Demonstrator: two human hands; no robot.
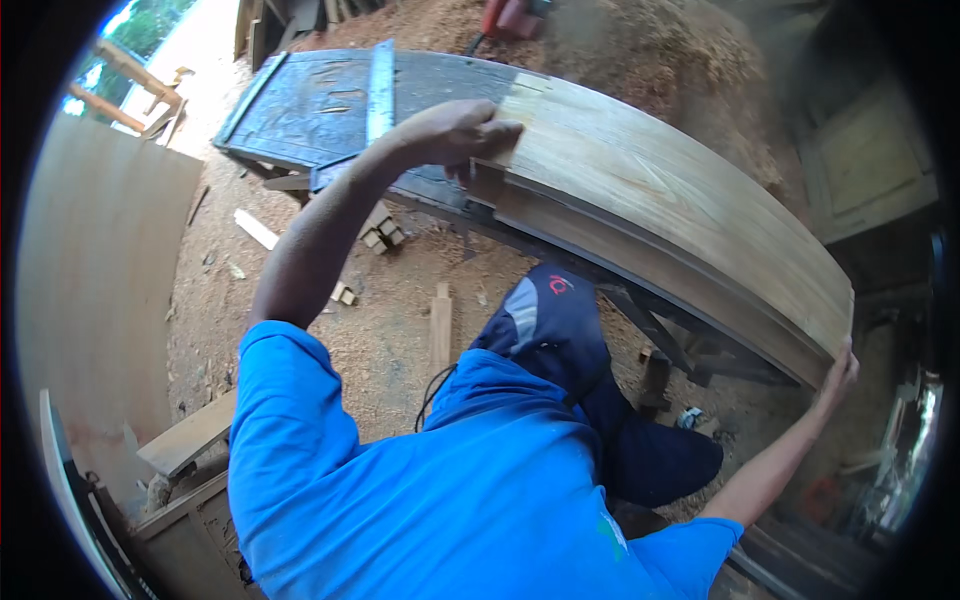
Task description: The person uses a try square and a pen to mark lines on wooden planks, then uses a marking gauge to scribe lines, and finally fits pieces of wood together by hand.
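Through the head view I am seeing both hands spread wide, holding one wooden panel point(665, 190) between them. The left hand point(468, 135) is closing partway over the near left corner, thumb side lying on top and some fingers dipping below the edge. The right hand point(843, 370) is cupping the opposite end corner; how far its fingers are reaching underneath, I cannot tell. The panel is lying face up along the table point(430, 75), more layered wood showing beneath its near edge, though I cannot tell whether that is part of it. I am judging it stiff and fairly heavy, awkward for its length, perhaps slippery where dust is coating it; its corners are looking likeliest to chip. I am favouring a hold at both ends, palms low under the edges. Left of the left hand, a pale strip point(380, 92) is crossing the dark tabletop; below that hand, short sticks point(382, 230) are lying on the sawdust-covered floor point(385, 340). Beyond the hands, a sawdust heap point(650, 50) is rising behind the table.
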